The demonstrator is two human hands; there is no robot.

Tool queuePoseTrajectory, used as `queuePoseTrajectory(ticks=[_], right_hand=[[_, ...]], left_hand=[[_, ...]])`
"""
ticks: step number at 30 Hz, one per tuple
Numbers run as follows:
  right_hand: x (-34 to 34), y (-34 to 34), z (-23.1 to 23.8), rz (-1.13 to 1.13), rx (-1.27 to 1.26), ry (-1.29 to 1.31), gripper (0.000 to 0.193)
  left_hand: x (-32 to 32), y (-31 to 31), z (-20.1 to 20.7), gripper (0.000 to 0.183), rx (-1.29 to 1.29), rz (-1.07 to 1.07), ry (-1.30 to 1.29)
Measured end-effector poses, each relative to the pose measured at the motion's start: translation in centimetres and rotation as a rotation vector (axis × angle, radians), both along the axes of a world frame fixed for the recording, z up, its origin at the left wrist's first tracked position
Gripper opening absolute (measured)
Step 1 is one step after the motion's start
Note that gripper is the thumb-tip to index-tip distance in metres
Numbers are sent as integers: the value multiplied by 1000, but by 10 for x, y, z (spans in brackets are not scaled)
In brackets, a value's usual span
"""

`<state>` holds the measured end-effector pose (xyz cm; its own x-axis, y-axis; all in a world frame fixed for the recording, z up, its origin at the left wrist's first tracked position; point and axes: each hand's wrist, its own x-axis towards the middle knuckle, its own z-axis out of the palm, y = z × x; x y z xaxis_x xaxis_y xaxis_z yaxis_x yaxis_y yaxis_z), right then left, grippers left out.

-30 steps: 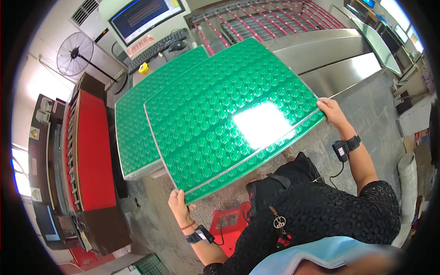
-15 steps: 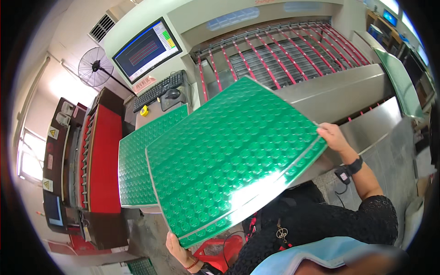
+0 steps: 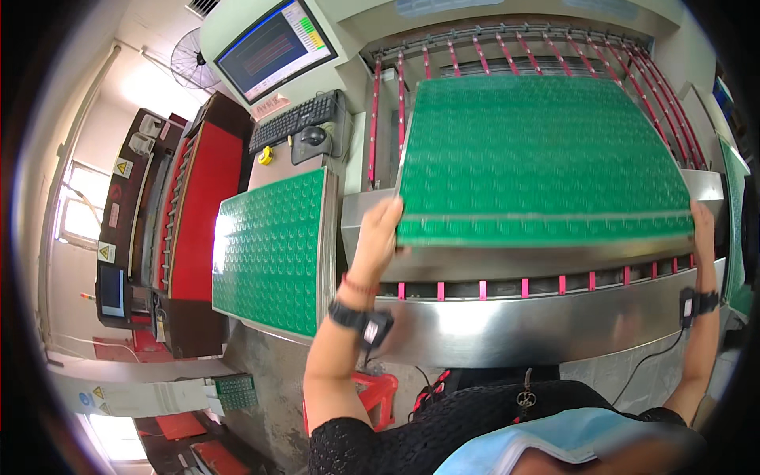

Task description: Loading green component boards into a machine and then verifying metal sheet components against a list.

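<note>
We hold a green board (image 3: 538, 154) in the upper right of the frame, a hand at each side. Our left hand (image 3: 378, 233) has its fingers closed on the near left corner; our right hand (image 3: 703, 226) grips the near right corner, its fingers partly hidden. The board is above the red bars (image 3: 374, 131) of a metal machine (image 3: 514, 332), and we cannot tell whether it touches them. Left of centre, we see a stack (image 3: 273, 253) of similar boards. Toward the upper left are a small yellow object (image 3: 265, 155), a mouse (image 3: 314, 135), a keyboard (image 3: 297, 119) and a lit monitor (image 3: 273, 49).
</note>
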<state>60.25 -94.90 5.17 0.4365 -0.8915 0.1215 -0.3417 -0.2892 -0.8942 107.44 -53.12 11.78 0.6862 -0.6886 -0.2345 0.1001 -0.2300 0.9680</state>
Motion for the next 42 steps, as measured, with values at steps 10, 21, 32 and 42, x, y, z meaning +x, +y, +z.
queuePoseTrajectory(ticks=[10, 21, 32, 42], right_hand=[[192, -106, -34, 143, -106, 50, 40], [308, -53, -95, 306, 552, 382, 18], [294, -34, -82, 535, 546, 275, 62], [279, -40, -105, 546, 500, 161, 66]], left_hand=[[191, -105, -77, 33, -14, -99, -142], [266, -79, -209, 51, 938, -235, -484], [239, -86, -186, 80, 1110, -299, -702], [228, -92, -184, 86, 1224, -233, -749]])
